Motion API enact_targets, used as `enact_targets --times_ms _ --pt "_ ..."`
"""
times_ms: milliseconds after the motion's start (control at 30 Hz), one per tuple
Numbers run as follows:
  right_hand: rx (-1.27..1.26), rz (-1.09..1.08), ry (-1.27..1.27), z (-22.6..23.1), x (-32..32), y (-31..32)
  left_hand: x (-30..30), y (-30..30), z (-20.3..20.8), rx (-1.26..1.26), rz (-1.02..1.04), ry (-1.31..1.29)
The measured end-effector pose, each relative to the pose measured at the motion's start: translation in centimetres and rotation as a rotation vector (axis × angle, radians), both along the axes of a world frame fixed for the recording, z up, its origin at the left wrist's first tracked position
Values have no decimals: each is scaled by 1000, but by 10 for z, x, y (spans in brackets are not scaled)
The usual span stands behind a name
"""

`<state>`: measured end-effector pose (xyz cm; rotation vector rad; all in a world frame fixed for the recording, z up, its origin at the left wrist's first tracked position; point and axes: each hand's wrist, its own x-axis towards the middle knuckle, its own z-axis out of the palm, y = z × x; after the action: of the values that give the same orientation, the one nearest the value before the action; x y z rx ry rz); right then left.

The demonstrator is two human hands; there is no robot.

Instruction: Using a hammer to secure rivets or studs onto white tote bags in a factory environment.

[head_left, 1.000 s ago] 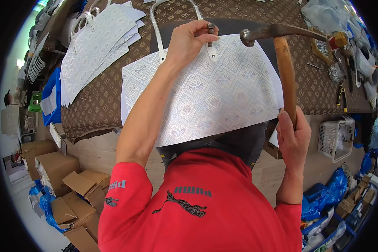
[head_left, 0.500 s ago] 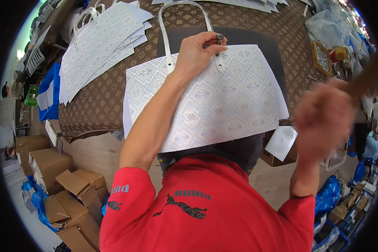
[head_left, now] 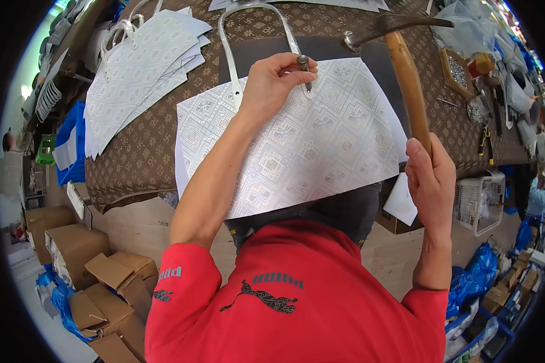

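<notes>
A patterned silver-white bag panel (head_left: 309, 145) lies over the table's near edge, partly on a dark mat (head_left: 369, 51). A pale looped strap handle (head_left: 225, 51) arches from its far edge, with a dark rivet at its left end. My left hand (head_left: 272, 85) pinches a short metal punch (head_left: 304, 66), held upright over the handle's right end. My right hand (head_left: 429, 166) grips the wooden shaft of a hammer (head_left: 409, 85). The hammer's head is raised to the right of the punch, apart from it.
Stacked patterned panels with handles (head_left: 142, 72) lie at the far left of the brown patterned table (head_left: 121, 169). A wooden box of small metal parts (head_left: 456, 72), yellow-handled pliers (head_left: 484, 145) and clear plastic bags sit at the right. Cardboard boxes (head_left: 112, 302) stand on the floor.
My right hand, blurred before at the right, has swung the hammer inward so its head is over the table. My left hand with the punch has shifted slightly left, its tip now at the handle's end.
</notes>
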<state>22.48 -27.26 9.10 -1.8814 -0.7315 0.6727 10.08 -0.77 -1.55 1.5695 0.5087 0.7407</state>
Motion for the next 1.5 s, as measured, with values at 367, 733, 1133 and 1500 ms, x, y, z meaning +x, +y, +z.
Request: enact_targets --times_ms 367,733,1133,1500 --pt "7 -15 32 -3 -1 -5 9 6 16 269 111 523" --pt "48 -10 88 -14 2 -10 14 0 4 514 118 735" --pt "134 -29 126 -7 -2 -27 -6 6 21 72 65 109" --pt "89 -22 76 -7 -6 -29 6 -2 5 105 -7 82"
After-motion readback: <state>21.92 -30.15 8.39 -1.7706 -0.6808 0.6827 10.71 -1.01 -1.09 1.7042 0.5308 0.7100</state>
